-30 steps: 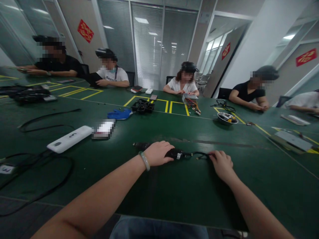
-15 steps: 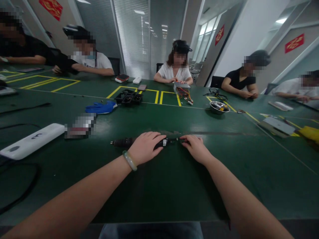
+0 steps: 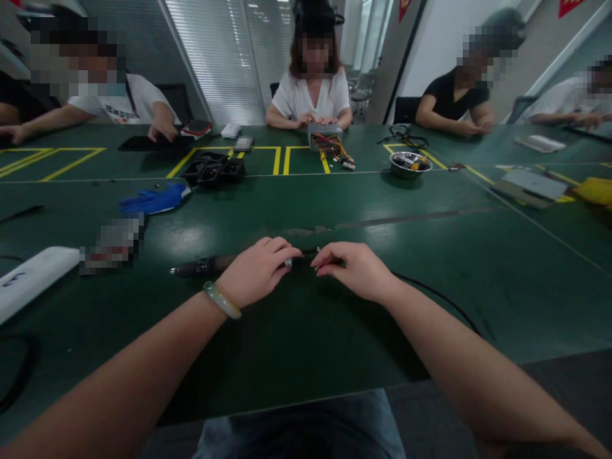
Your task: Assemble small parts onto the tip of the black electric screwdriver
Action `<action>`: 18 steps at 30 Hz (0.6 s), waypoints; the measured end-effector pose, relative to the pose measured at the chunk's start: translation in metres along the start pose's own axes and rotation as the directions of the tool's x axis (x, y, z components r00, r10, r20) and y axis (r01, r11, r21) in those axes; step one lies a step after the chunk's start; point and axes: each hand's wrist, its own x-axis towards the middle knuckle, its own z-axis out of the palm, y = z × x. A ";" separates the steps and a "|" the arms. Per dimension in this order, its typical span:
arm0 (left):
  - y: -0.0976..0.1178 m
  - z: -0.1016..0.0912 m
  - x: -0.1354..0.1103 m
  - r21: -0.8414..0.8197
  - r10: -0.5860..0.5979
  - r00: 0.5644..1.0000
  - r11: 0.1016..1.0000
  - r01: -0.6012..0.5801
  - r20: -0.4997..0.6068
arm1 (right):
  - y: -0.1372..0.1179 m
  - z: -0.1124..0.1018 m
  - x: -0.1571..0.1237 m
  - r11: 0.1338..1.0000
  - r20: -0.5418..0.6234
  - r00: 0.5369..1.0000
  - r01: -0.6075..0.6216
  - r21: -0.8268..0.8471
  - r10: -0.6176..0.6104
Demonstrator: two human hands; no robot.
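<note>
A dark electric screwdriver [image 3: 191, 268] lies lengthwise on the green table, its metal tip pointing left. My left hand [image 3: 258, 271], with a bangle at the wrist, is closed over the rear of the screwdriver's body and hides much of it. From that rear end a black cord [image 3: 442, 296] runs behind my right hand and emerges to the right. My right hand [image 3: 356, 268] is closed in a pinch beside the cord's start. Something tiny shows at its fingertips, too small to name.
Left lie a blue glove [image 3: 155, 199], a blurred-out flat item [image 3: 115, 245] and a white power bank-like block [image 3: 36, 277]. Farther back are black plastic parts [image 3: 215, 169], a metal box with coloured wires [image 3: 325, 131] and a metal bowl [image 3: 411, 164]. Several people sit around the table.
The view has shifted, so the table's things appear farther left. My right hand has turned, its fingertips now pinched together just below the cord. The left hand stays on the screwdriver.
</note>
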 end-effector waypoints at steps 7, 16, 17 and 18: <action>-0.019 -0.016 -0.015 -0.081 0.073 0.987 0.995 -0.062 0.144 | 0.009 0.015 0.005 0.986 0.109 0.992 -0.045 -0.162 0.064; 0.009 0.003 -0.004 0.001 -0.054 0.998 0.999 0.054 -0.020 | 0.019 -0.011 -0.003 0.854 0.081 0.995 -0.011 -0.520 0.061; 0.012 0.005 -0.003 0.017 -0.061 0.998 0.998 0.061 -0.027 | 0.019 -0.012 -0.003 0.854 0.104 0.993 0.010 -0.520 0.052; 0.013 0.007 -0.001 0.029 -0.070 0.997 0.997 0.071 -0.034 | 0.020 -0.011 -0.002 0.855 0.124 0.991 0.030 -0.518 0.041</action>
